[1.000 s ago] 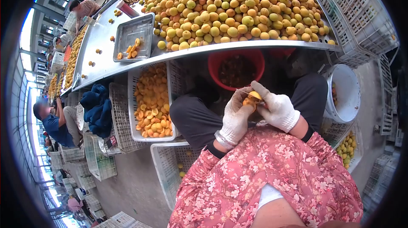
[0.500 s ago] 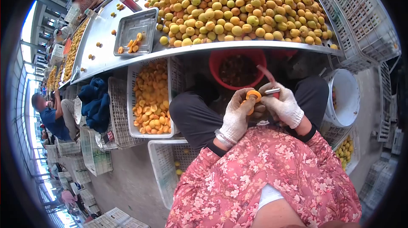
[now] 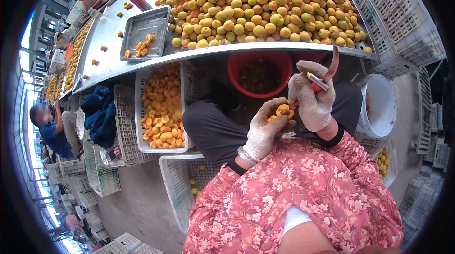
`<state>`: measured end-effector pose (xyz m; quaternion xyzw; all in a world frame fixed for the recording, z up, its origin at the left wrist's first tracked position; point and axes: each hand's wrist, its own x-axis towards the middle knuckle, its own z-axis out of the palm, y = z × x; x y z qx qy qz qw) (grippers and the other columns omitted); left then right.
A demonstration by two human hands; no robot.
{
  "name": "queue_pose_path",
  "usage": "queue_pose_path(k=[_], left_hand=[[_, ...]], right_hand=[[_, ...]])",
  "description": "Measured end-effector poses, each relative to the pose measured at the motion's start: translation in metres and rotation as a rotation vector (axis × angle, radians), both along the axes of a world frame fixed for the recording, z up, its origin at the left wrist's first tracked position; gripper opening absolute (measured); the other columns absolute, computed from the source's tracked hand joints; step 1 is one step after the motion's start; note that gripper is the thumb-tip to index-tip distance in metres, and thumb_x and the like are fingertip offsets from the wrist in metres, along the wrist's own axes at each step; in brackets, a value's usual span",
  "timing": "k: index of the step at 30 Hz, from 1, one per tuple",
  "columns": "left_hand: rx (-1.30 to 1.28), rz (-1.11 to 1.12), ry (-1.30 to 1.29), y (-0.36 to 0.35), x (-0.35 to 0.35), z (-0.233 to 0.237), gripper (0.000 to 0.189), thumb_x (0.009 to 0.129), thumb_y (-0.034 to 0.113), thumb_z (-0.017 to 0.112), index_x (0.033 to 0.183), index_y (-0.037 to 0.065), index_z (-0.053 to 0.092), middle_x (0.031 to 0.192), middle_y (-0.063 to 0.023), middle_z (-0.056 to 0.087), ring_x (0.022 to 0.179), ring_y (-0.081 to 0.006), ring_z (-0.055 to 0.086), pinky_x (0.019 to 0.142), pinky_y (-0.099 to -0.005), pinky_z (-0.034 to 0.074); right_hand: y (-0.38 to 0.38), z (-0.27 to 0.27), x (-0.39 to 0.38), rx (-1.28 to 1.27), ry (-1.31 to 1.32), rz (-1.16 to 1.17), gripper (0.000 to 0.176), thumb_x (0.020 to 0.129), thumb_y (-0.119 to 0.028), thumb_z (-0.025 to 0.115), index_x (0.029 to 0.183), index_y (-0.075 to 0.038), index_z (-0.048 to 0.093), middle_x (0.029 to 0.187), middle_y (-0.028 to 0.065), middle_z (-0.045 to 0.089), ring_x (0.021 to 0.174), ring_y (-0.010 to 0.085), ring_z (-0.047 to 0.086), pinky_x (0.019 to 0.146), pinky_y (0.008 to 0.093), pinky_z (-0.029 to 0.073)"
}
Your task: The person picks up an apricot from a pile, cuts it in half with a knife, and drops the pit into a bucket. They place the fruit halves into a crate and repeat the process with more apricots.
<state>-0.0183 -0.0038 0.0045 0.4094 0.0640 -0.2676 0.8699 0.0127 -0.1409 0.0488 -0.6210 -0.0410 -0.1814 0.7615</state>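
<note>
My gloved left hand [image 3: 266, 128] pinches a cut apricot [image 3: 278, 108], its orange flesh facing up and the brown pit showing in the middle. Beside it, my gloved right hand [image 3: 313, 95] grips a knife [image 3: 333, 67] whose curved, reddish blade points up and away from the fruit. A short metal piece with a red part shows at the right fingers. The right thumb side is close to the apricot's edge. Beyond both hands, a red basin [image 3: 233, 75] with dark brown contents stands under the table.
A big heap of apricots [image 3: 256, 12] covers the metal table [image 3: 106, 69], beside a steel tray [image 3: 163, 29] holding apricot pieces. To the left stands a crate [image 3: 143, 140] full of halves. A white bucket [image 3: 383, 107] is at right; a person [image 3: 54, 133] sits far left.
My right hand has risen away from the left and turned, swinging the knife blade upward. The left hand keeps the apricot, now opened so its pit shows more. The view has shifted slightly.
</note>
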Motion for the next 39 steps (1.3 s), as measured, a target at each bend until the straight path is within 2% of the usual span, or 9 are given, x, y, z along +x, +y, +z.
queue_pose_path(k=[6,11,15,19,23,29,36,37,39], left_hand=[[0.109,0.04,-0.109,-0.005,-0.004,-0.007,0.038,0.095,0.005,0.062,0.131,0.001,0.051,0.115,-0.0112,0.062,0.09,-0.0165,0.069,0.08,-0.0283,0.058],[0.08,0.024,-0.034,-0.007,-0.004,-0.003,0.036,0.096,0.012,0.064,0.127,-0.001,0.054,0.114,-0.0121,0.064,0.085,-0.0169,0.068,0.075,-0.0296,0.058],[0.039,-0.027,0.05,-0.007,0.001,-0.012,0.036,0.099,0.019,0.06,0.128,-0.002,0.052,0.104,-0.0133,0.065,0.078,-0.0192,0.068,0.068,-0.0308,0.057],[-0.179,-0.043,0.203,-0.005,0.006,-0.018,0.035,0.1,0.018,0.059,0.128,0.0,0.05,0.1,-0.0126,0.064,0.076,-0.0186,0.066,0.068,-0.0314,0.055],[0.079,0.006,0.135,0.002,0.009,-0.018,0.031,0.095,0.012,0.06,0.125,0.004,0.056,0.1,-0.0093,0.063,0.069,-0.0146,0.065,0.062,-0.0265,0.052],[-0.034,0.285,0.136,0.042,0.04,-0.029,0.03,0.097,0.015,0.058,0.125,0.005,0.055,0.1,-0.0129,0.064,0.067,-0.0175,0.064,0.058,-0.026,0.05],[-0.294,0.708,0.061,0.183,0.12,-0.06,0.034,0.1,0.027,0.055,0.108,-0.006,0.056,0.101,-0.021,0.062,0.088,-0.0308,0.063,0.077,-0.0383,0.057],[-0.273,0.694,-0.152,0.21,0.133,-0.077,0.033,0.101,0.029,0.055,0.112,-0.002,0.055,0.115,-0.0227,0.056,0.101,-0.0331,0.058,0.089,-0.0451,0.054],[-0.288,0.91,0.078,0.237,0.145,-0.067,0.04,0.102,0.034,0.051,0.129,0.005,0.049,0.139,-0.0217,0.045,0.126,-0.0383,0.046,0.107,-0.054,0.04]], right_hand=[[0.004,-0.014,-0.002,-0.068,-0.043,-0.07,0.025,0.099,-0.001,0.055,0.124,-0.003,0.051,0.074,0.0053,0.058,0.057,0.0093,0.054,0.049,0.0228,0.043],[-0.002,-0.01,0.017,0.346,0.24,-0.131,0.009,0.097,-0.012,0.064,0.101,-0.008,0.056,0.062,-0.0006,0.051,0.046,0.0082,0.044,0.043,0.0248,0.038],[-0.007,-0.048,0.034,0.781,0.49,-0.188,0.022,0.094,-0.023,0.071,0.09,-0.011,0.053,0.057,-0.0013,0.045,0.04,0.0118,0.04,0.038,0.027,0.035],[0.001,-0.052,0.05,0.734,0.488,-0.252,0.022,0.093,-0.022,0.071,0.088,-0.01,0.053,0.057,-0.0004,0.046,0.041,0.0141,0.044,0.038,0.0279,0.038],[-0.023,-0.065,0.048,0.016,0.004,-0.344,0.022,0.101,-0.026,0.061,0.108,-0.006,0.057,0.064,0.002,0.057,0.053,0.0088,0.053,0.039,0.0226,0.039],[-0.01,-0.038,0.041,0.027,0.202,-0.161,0.023,0.1,-0.022,0.061,0.115,-0.006,0.054,0.064,0.001,0.052,0.048,0.0076,0.048,0.035,0.022,0.039],[-0.019,-0.1,0.026,0.092,0.408,-0.115,0.014,0.099,-0.016,0.063,0.108,-0.009,0.055,0.068,-0.001,0.052,0.045,0.0057,0.045,0.04,0.0213,0.038],[-0.019,-0.098,0.024,0.093,0.408,-0.131,0.014,0.099,-0.016,0.063,0.108,-0.009,0.055,0.068,-0.001,0.052,0.045,0.0057,0.045,0.04,0.0213,0.038],[-0.018,-0.092,0.02,0.037,0.449,-0.101,0.013,0.098,-0.015,0.063,0.107,-0.009,0.055,0.069,-0.0014,0.053,0.045,0.0053,0.045,0.04,0.0213,0.037]])
